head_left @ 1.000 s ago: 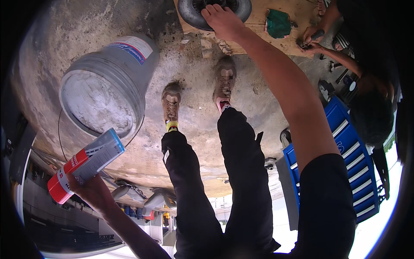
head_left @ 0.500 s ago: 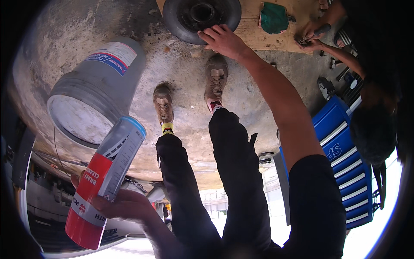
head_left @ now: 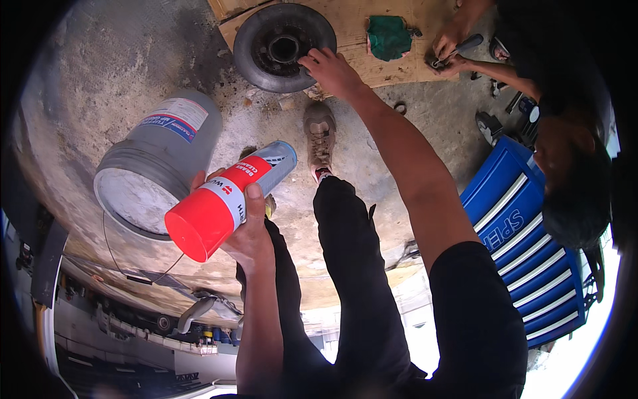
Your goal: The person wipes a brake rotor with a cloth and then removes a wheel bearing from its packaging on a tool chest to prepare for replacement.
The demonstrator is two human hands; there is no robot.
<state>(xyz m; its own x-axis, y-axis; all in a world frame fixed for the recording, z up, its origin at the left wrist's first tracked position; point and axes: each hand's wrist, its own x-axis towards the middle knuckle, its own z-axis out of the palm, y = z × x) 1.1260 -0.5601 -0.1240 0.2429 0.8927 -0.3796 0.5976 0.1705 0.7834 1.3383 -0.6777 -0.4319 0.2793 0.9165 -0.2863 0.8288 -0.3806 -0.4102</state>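
- My left hand (head_left: 251,229) is gripping a tilted red-and-grey can (head_left: 222,203) near the bucket (head_left: 169,143).
- My right hand (head_left: 332,72) is touching a dark drum (head_left: 266,68) at its rim; I cannot tell whether it's gripping.
- The drum is lying partly over cardboard (head_left: 425,40).

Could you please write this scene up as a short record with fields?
Left hand: grips a red, white and grey cylindrical can
Right hand: touches a dark, round, metallic-looking disc with a central hole
Tan flat sheet: bears a roughly square green cloth
Co-worker's hands: hold a dark-handled tool
Left side: grey plastic bucket
Right side: blue cabinet with pale drawer strips
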